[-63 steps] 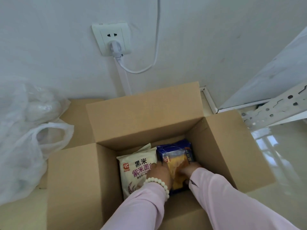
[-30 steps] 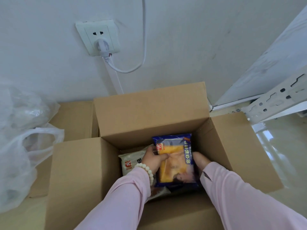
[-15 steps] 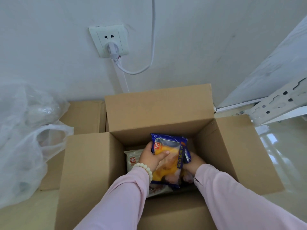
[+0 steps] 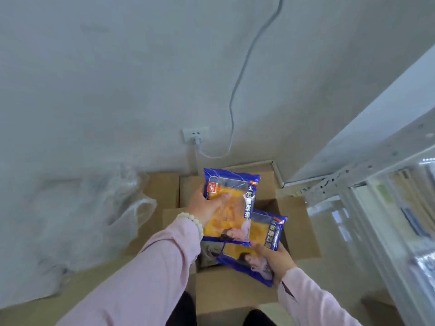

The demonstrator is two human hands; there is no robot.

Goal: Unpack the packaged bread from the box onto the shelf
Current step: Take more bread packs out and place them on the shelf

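Blue bread packet (image 4: 231, 203) gripped in each hand (image 4: 207, 205), clear above box (image 4: 299, 222).

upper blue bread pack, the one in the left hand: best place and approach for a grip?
Take the upper blue pack by its long left edge, coming from the left, as the left hand does now: thumb on the front face, fingers behind. The pack is flat and soft, held up facing the camera, so a pinch across its thin edge looks safest. Its lower right corner overlaps the second pack in the right hand.
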